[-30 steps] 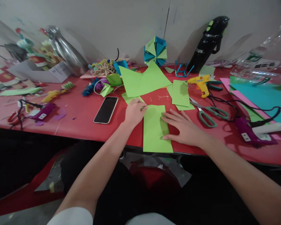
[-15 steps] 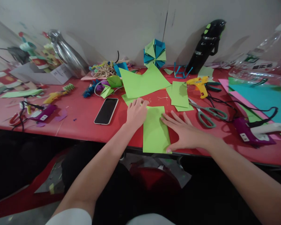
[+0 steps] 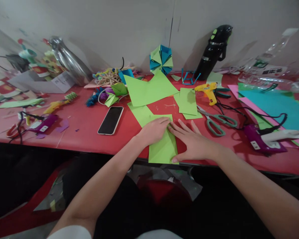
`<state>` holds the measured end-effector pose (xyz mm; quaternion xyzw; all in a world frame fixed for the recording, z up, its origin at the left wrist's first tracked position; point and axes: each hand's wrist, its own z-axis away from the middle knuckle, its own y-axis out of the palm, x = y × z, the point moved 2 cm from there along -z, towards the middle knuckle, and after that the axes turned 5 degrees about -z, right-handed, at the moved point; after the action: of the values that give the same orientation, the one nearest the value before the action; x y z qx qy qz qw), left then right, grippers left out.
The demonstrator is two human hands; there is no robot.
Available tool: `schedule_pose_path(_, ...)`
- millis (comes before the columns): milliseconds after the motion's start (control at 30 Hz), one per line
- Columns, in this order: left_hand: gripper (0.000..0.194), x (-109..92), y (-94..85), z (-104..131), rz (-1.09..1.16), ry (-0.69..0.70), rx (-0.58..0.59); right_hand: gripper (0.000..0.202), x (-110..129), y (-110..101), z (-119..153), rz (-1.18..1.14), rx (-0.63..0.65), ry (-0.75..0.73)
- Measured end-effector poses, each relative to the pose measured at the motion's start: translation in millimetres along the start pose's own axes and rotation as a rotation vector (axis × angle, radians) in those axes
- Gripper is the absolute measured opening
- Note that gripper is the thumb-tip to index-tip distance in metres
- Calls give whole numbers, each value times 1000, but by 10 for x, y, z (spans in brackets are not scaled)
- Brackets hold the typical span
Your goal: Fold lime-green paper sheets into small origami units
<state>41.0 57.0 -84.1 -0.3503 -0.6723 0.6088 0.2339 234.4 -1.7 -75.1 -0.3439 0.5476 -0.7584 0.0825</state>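
Observation:
A light green sheet of paper lies on the red table, its near edge reaching slightly past the table's front edge. My left hand rests across the upper part of this sheet, fingers stretched toward its right edge and nothing in its grasp. Along that same right edge lies my right hand, open with fingers spread. Its thumb touches the sheet's lower right corner, and its fingertips nearly meet those of my left hand. Part of the paper is hidden under both hands.
Behind lie a larger green sheet and smaller green pieces. Scissors and a yellow glue gun are to the right, a phone to the left. A black bottle stands by the wall near a blue-green paper ball.
My left hand has moved right and slightly nearer, from the sheet's upper left corner across its upper part. My right hand stays along the right edge. The view has shifted slightly.

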Motion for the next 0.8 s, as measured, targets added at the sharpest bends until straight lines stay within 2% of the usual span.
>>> schedule_pose_path(167,55,-14,16,13,-49,-10,85,107,144,65,183,15,-41,-27)
schedule_pose_path(333,59,-19,-27,-2,-58,-35,118,109,305,101,399,-10,5,-26)
schedule_pose_path(533,47,-173,-57,-35,-26,-90,53,112,423,119,525,-36,43,-18)
schedule_pose_path(667,48,-267,-56,-38,-41,-138,12,115,450,145,533,-39,23,-25)
schedule_pose_path(800,54,-267,-47,-28,-50,-148,24,115,509,178,586,-42,-12,-38)
